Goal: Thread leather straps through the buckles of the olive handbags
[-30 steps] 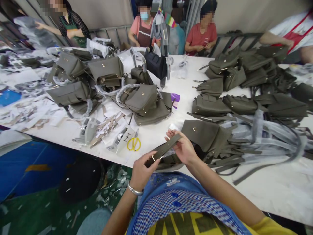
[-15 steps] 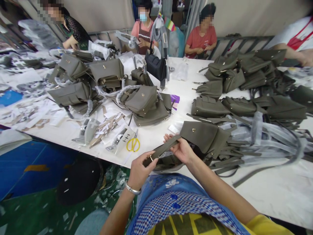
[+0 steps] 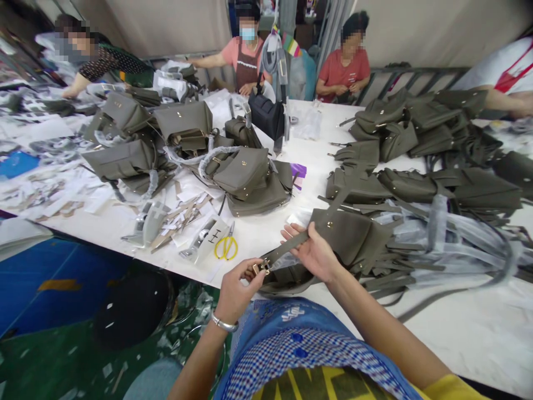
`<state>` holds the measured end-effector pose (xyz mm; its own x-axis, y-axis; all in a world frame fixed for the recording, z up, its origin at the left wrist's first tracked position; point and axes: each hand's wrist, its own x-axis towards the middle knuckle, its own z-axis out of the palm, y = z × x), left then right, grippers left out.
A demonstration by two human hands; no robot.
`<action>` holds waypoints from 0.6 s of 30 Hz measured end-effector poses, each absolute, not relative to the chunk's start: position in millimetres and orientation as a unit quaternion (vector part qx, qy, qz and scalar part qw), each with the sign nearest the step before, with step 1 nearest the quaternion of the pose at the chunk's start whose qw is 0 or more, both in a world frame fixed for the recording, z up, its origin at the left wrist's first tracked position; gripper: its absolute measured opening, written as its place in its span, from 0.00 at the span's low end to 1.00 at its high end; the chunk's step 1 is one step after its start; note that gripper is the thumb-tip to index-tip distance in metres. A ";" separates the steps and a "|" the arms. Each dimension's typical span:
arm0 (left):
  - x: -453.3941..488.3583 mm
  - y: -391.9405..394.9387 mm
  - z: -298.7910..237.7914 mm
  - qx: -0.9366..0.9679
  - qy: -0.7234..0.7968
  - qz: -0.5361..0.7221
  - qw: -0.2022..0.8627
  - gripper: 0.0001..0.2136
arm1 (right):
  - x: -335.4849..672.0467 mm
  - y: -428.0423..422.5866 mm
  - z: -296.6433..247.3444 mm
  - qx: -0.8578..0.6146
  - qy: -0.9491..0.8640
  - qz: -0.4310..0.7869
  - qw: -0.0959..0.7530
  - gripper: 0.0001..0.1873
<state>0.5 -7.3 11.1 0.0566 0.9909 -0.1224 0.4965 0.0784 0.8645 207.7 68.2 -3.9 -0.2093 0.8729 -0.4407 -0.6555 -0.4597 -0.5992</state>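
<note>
An olive-green handbag (image 3: 345,236) lies at the table's front edge, before my body, its flap raised with a small gold fitting on it. My left hand (image 3: 240,289) pinches the gold buckle (image 3: 263,268) at the near end of an olive strap (image 3: 287,248). Farther along, the strap runs through my right hand (image 3: 314,253), held palm up with the thumb over it. Beyond that thumb the strap's free end sticks up toward the row of bags. Part of the bag's opening lies under my hands.
Yellow-handled scissors (image 3: 226,248) lie left of my hands, near plastic-wrapped hardware and paper scraps (image 3: 183,219). Piles of olive bags stand left (image 3: 241,178) and right (image 3: 416,122). Wrapped straps (image 3: 449,239) lie at right. A black bag (image 3: 265,115) stands ahead; several people work around the table.
The strap's free end now extends up past my right hand. The buckle at my left fingers has turned and shows more fully. Across the table, co-workers' arms have moved outward.
</note>
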 end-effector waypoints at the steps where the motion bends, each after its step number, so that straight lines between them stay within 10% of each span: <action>1: 0.5 -7.4 11.2 0.606 0.613 0.306 0.404 0.13 | 207.1 64.2 -2.4 -0.381 -0.171 0.763 0.493 0.21; 9: 1.5 -4.1 7.3 0.674 0.615 0.279 0.298 0.14 | 215.1 46.4 9.7 -0.449 -0.368 0.720 0.379 0.23; 18: 3.9 -0.7 -7.7 0.569 0.588 0.312 0.483 0.12 | 218.3 45.1 3.2 -0.472 -0.348 0.714 0.382 0.17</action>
<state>3.9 -0.7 -7.7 0.1137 0.9704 -0.2129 0.3676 0.1580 0.9165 218.3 45.1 3.2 -0.2615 0.8746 -0.4083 -0.2165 -0.4654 -0.8582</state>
